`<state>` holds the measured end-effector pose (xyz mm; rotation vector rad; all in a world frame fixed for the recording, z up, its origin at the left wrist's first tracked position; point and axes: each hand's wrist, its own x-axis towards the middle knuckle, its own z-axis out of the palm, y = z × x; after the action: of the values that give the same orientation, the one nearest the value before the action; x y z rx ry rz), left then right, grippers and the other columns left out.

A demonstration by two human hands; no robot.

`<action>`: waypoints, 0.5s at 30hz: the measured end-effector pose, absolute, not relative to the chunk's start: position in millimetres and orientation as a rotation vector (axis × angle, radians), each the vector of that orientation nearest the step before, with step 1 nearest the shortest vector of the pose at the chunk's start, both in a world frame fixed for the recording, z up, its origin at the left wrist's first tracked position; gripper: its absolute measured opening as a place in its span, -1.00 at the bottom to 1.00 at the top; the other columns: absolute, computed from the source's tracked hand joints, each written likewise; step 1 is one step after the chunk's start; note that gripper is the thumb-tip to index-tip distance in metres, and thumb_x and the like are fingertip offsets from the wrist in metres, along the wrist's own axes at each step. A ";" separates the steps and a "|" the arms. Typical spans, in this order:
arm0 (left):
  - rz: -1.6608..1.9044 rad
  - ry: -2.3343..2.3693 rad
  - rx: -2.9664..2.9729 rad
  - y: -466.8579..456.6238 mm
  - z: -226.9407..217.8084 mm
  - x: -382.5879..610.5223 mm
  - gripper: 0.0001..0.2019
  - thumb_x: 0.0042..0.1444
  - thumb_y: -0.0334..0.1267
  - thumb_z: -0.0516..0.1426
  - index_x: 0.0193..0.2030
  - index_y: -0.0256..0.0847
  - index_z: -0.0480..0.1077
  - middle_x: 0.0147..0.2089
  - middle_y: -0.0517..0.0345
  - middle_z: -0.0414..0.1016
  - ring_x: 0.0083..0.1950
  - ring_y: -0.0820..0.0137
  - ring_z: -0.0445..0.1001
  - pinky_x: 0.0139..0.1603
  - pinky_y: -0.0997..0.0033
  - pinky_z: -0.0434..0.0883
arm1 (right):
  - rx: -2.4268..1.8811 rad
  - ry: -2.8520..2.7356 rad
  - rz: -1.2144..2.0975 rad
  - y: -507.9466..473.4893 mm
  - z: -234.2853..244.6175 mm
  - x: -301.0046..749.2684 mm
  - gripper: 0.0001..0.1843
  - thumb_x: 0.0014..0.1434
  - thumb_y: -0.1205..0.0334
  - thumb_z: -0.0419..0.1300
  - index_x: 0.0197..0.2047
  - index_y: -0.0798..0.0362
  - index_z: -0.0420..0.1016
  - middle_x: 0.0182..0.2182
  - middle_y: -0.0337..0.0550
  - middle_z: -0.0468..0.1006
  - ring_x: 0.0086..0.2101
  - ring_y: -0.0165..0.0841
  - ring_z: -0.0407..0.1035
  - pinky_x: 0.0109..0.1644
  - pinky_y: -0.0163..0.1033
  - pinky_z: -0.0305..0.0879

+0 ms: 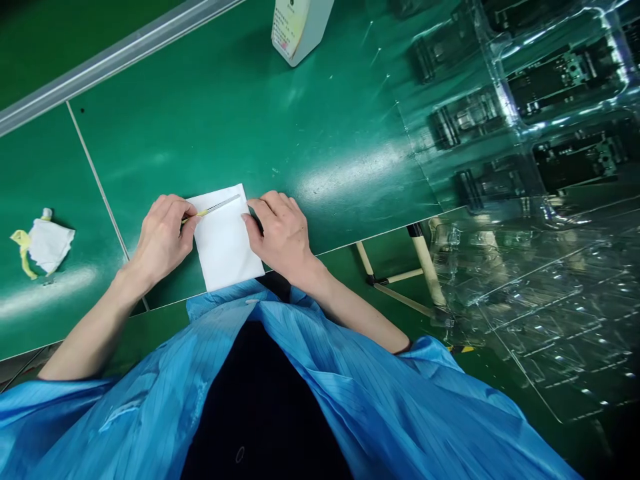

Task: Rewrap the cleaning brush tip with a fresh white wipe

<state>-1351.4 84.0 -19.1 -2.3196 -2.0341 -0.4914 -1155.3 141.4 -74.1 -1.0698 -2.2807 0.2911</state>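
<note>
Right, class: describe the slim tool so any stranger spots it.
On the green table, find the flat white rectangle at the near edge. Over it points the slim tool, pinched by the left hand, yellow and silvery against plain white.

White sheet [225, 250], flat at the surface's [340, 127] near edge; slim yellow-and-silver tool [220, 205] slanted over the sheet's far end.

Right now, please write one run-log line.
left hand: holds slim tool; right hand: at edge of white sheet; tool: over sheet
</note>
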 end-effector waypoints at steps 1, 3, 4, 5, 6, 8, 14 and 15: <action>-0.516 -2.021 -2.319 84.0 -18.9 -1351.1 -0.90 0.21 -0.31 0.04 -0.33 -0.19 0.31 -0.33 0.07 0.44 -0.29 0.30 0.38 -0.25 0.25 0.38 | -1.068 -2.280 0.303 142.0 -73.6 -1154.8 -0.70 0.33 0.24 -0.04 -0.17 0.15 0.50 -0.30 0.01 0.48 -0.28 -0.19 0.29 -0.20 -0.09 0.23; -0.547 -2.025 -2.328 85.1 -18.0 -1351.0 -0.90 0.21 -0.31 0.04 -0.33 -0.18 0.31 -0.32 0.07 0.44 -0.28 0.31 0.39 -0.26 0.26 0.37 | -1.062 -2.278 0.336 143.4 -73.0 -1153.7 -0.69 0.34 0.23 -0.05 -0.16 0.15 0.50 -0.28 0.02 0.48 -0.26 -0.19 0.30 -0.18 -0.08 0.26; -0.549 -2.036 -2.340 86.2 -17.6 -1351.1 -0.90 0.21 -0.30 0.03 -0.33 -0.18 0.32 -0.32 0.08 0.44 -0.28 0.31 0.39 -0.26 0.27 0.37 | -1.058 -2.276 0.353 144.3 -72.8 -1153.0 -0.68 0.34 0.22 -0.05 -0.15 0.15 0.50 -0.27 0.02 0.48 -0.25 -0.18 0.30 -0.17 -0.07 0.27; -0.542 -2.049 -2.357 87.7 -17.2 -1351.6 -0.89 0.21 -0.30 0.03 -0.34 -0.18 0.32 -0.32 0.08 0.44 -0.28 0.31 0.40 -0.25 0.26 0.38 | -1.056 -2.274 0.368 145.3 -72.7 -1152.2 -0.68 0.34 0.22 -0.05 -0.14 0.15 0.50 -0.27 0.03 0.48 -0.25 -0.18 0.31 -0.16 -0.06 0.28; -0.529 -2.060 -2.378 89.5 -16.9 -1352.2 -0.88 0.21 -0.29 0.03 -0.34 -0.19 0.33 -0.33 0.08 0.44 -0.29 0.31 0.40 -0.25 0.26 0.38 | -1.058 -2.270 0.379 146.3 -72.6 -1151.4 -0.68 0.34 0.22 -0.05 -0.12 0.15 0.49 -0.26 0.03 0.48 -0.24 -0.17 0.31 -0.15 -0.06 0.29; -0.490 -2.075 -2.421 93.9 -16.4 -1354.0 -0.86 0.21 -0.26 0.03 -0.35 -0.20 0.34 -0.34 0.08 0.44 -0.30 0.31 0.40 -0.24 0.25 0.39 | -1.066 -2.259 0.385 148.3 -72.4 -1149.6 -0.68 0.33 0.22 -0.05 -0.10 0.16 0.49 -0.25 0.04 0.49 -0.23 -0.17 0.31 -0.13 -0.06 0.31; -0.436 -2.091 -2.481 104.4 -14.0 -1357.4 -0.83 0.22 -0.24 0.03 -0.33 -0.22 0.39 -0.34 0.06 0.47 -0.29 0.30 0.42 -0.23 0.25 0.39 | -1.057 -2.246 0.345 150.2 -73.2 -1147.1 -0.67 0.34 0.24 -0.07 -0.11 0.17 0.50 -0.27 0.02 0.49 -0.25 -0.19 0.31 -0.15 -0.09 0.32; -0.444 -2.086 -2.480 105.0 -14.1 -1357.5 -0.82 0.22 -0.23 0.03 -0.32 -0.22 0.40 -0.33 0.06 0.48 -0.29 0.30 0.42 -0.22 0.24 0.40 | -1.052 -2.244 0.349 150.1 -73.7 -1147.1 -0.66 0.34 0.25 -0.07 -0.11 0.16 0.50 -0.27 0.02 0.49 -0.25 -0.20 0.31 -0.16 -0.09 0.31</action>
<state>-1357.5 105.0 -14.1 -2.4796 -2.0863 -0.4445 -1147.1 150.1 -73.7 -1.0523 -2.2442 0.3492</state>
